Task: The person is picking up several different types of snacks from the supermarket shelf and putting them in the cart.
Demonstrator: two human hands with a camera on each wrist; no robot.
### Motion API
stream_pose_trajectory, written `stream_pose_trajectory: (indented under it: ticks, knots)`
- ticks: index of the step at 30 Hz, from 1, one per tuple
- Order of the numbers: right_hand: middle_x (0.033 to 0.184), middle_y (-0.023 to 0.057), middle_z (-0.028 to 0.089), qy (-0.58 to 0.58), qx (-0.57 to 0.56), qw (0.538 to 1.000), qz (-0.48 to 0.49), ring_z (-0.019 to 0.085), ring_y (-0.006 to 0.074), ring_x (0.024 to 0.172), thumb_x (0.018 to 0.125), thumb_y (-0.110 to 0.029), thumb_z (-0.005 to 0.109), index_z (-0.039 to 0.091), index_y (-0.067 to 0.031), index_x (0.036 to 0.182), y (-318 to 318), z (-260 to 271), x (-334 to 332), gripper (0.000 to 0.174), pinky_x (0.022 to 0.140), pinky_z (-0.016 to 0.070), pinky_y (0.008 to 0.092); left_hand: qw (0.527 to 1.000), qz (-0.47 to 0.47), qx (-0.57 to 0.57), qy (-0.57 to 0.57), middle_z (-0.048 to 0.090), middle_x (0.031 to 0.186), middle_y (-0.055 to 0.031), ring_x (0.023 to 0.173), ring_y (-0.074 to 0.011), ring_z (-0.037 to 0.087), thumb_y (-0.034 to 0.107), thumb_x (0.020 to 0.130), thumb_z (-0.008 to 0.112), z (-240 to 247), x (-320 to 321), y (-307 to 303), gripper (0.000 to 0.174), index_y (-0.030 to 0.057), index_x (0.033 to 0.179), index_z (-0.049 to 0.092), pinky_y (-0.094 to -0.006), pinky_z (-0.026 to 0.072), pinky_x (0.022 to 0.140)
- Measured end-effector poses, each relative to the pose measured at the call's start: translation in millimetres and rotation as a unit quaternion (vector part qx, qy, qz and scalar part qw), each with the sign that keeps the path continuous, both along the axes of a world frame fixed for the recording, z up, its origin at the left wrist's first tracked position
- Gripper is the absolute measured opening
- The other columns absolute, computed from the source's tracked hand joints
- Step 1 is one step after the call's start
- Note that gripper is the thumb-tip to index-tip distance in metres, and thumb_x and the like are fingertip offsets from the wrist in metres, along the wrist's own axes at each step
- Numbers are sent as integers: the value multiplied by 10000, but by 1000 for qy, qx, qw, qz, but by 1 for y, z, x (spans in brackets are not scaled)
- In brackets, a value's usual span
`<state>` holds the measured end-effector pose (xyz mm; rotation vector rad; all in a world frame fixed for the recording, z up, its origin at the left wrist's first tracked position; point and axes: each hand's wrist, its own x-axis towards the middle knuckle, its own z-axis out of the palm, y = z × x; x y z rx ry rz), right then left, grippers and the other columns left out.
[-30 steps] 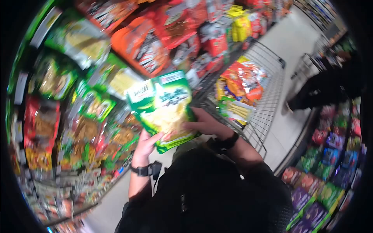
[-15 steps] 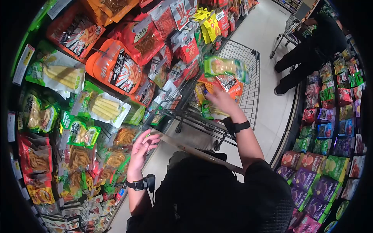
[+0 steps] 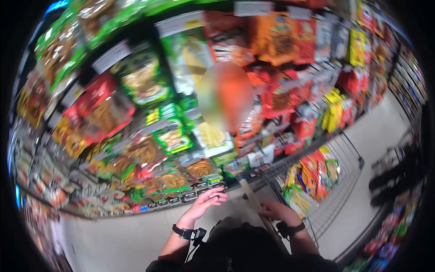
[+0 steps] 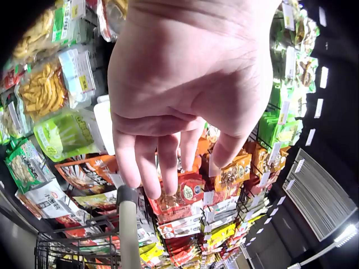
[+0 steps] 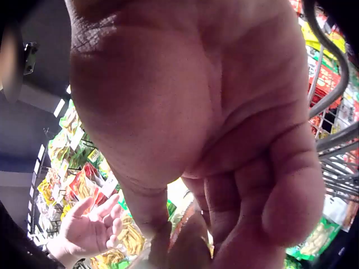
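The left hand (image 3: pixel 204 206) is held palm up with loosely bent fingers, holding nothing, left of the cart's handle bar (image 3: pixel 252 196). In the left wrist view, the fingers of that hand (image 4: pixel 188 95) hang near the end of the bar (image 4: pixel 129 230). At the bar's other side is the right hand (image 3: pixel 278 212), its fingertips at or over the bar; contact is unclear. The right wrist view shows a bare right palm (image 5: pixel 196 106) with loosely bent fingers. Inside the wire cart (image 3: pixel 337 213) lie orange-red packs (image 3: pixel 312 174) and a green pack of pale sticks (image 3: pixel 299 199).
Shelves of hanging packs fill the left and front, including a pale-stick pack (image 3: pixel 210 136) and yellow packs (image 3: pixel 333 109). A blurred round patch covers part of them. A person in dark clothing (image 3: pixel 394 177) stands beyond the cart. Another shelf (image 3: pixel 385 235) lines the lower right.
The green pack, first in both hands and then over the cart, has left the right hand. That hand has drawn back to the bar. The head view has turned toward the left shelves.
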<state>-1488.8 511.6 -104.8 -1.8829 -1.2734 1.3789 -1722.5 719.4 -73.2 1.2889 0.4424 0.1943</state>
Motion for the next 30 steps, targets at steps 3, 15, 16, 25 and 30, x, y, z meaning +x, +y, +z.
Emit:
stream_pose_trajectory:
  ticks: [3, 15, 16, 25, 30]
  knots:
    - [744, 193, 590, -71, 32, 996, 31, 580, 360, 698, 849, -364, 563, 497, 4, 944, 5, -7, -5, 387, 621, 442, 403, 998, 48, 12, -25, 566, 1152, -120, 1049, -202, 550, 233, 921, 472, 0, -20, 11, 396, 67, 1277, 421, -312, 424, 871]
    - [622, 190, 539, -119, -64, 991, -6, 560, 324, 571, 888, -416, 478, 472, 3, 917, 14, 13, -43, 420, 520, 415, 403, 936, 271, 173, -140, 595, 1068, -72, 975, -134, 548, 123, 879, 526, 38, -103, 102, 286, 27, 1146, 489, -279, 425, 841]
    - [588, 158, 522, -90, -68, 993, -17, 547, 264, 527, 887, -418, 483, 474, -6, 909, 14, 14, -47, 413, 476, 401, 367, 922, 295, 194, -158, 595, 1053, -71, 968, -136, 547, 101, 872, 525, 45, -112, 113, 268, 23, 1127, 497, -278, 424, 843]
    - [616, 1, 471, 47, -113, 990, -71, 449, 93, 469, 880, -461, 488, 515, -58, 902, 20, 3, -94, 405, 438, 389, 229, 740, 426, 510, -108, 447, 1166, -95, 1079, -196, 440, 213, 818, 620, 142, -160, 220, 420, 26, 1156, 455, -314, 379, 876]
    - [592, -12, 454, 32, -117, 988, -98, 428, 87, 460, 882, -461, 486, 513, -64, 829, 19, -18, -123, 402, 428, 370, 234, 696, 535, 471, -90, 364, 1237, -218, 1168, -294, 380, 377, 748, 694, 155, -155, 297, 833, -66, 1305, 261, -372, 345, 959]
